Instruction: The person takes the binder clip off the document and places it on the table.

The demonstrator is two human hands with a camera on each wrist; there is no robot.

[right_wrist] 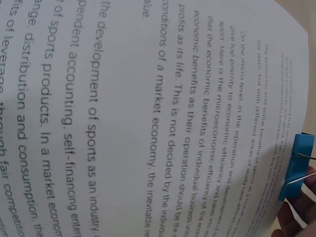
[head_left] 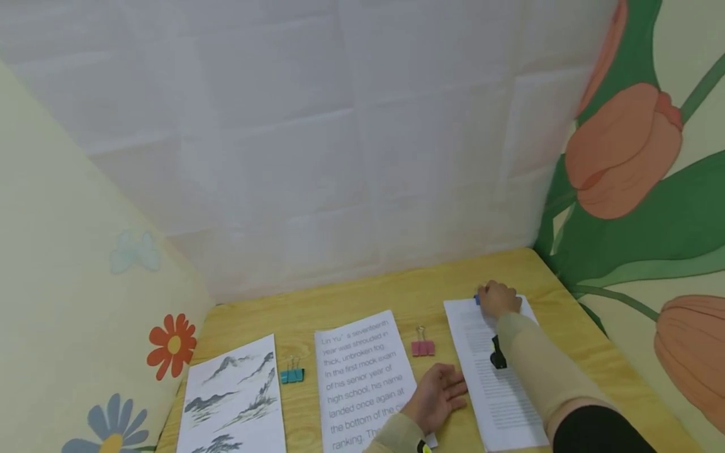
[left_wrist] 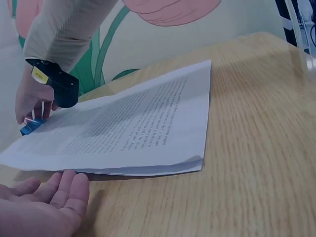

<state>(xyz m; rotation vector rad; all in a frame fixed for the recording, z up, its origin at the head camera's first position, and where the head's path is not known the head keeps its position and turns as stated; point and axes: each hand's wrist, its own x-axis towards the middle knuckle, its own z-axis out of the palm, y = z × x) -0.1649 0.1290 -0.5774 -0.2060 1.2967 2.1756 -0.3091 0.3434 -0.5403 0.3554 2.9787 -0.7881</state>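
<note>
A stack of printed sheets (head_left: 472,352) lies on the right side of the table. At its top edge my right hand (head_left: 500,299) pinches a blue binder clip (right_wrist: 297,168) by its wire handles; the clip sits on the paper's edge in the right wrist view. My left hand (head_left: 436,397) is palm up with its fingers loosely extended, fingertips right at the stack's left edge. In the left wrist view that hand (left_wrist: 54,202) holds nothing, and the sheets' near edge lifts slightly above the table.
Left of the stack lies a large-print page (head_left: 362,377), with a pink binder clip (head_left: 423,347) between them. Farther left are a teal binder clip (head_left: 292,375) and a sheet with a mountain ink drawing (head_left: 232,396). A white sheet-covered wall (head_left: 340,157) bounds the wooden table (head_left: 396,289) behind.
</note>
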